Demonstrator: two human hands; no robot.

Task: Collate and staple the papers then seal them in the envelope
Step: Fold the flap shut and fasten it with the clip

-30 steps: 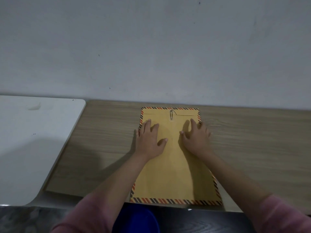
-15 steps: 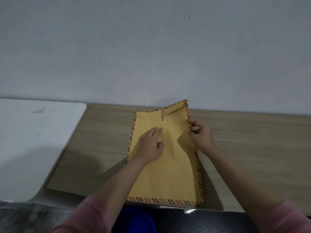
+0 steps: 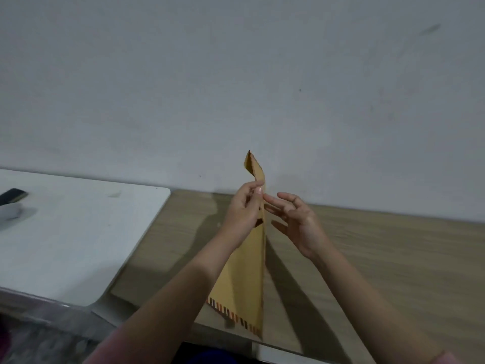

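- The brown envelope (image 3: 249,271) is standing up on its edge above the wooden table (image 3: 380,258), so we are seeing it almost from the side.
- Its low end, with the orange and black stripes, is sitting near the front edge of the table, and I cannot tell if it is touching the wood.
- Its top end is pointing up in front of the wall (image 3: 236,74), and the top corner is bending over a little.
- The left hand (image 3: 244,208) is holding the envelope near the top, with its fingers and thumb curling around the edge and pinching it.
- The right hand (image 3: 296,219) is staying just beside the envelope on the other side, with its fingers spreading out loosely and holding nothing.
- One fingertip of the right hand is coming very close to the left hand's fingers.
- Both arms are wearing pink sleeves at the bottom of the view.
- A white table (image 3: 73,232) is sitting to the left of the wooden one.
- A dark thing (image 3: 11,196) is lying at the far left of the white table, and it is too blurry to tell what it is.
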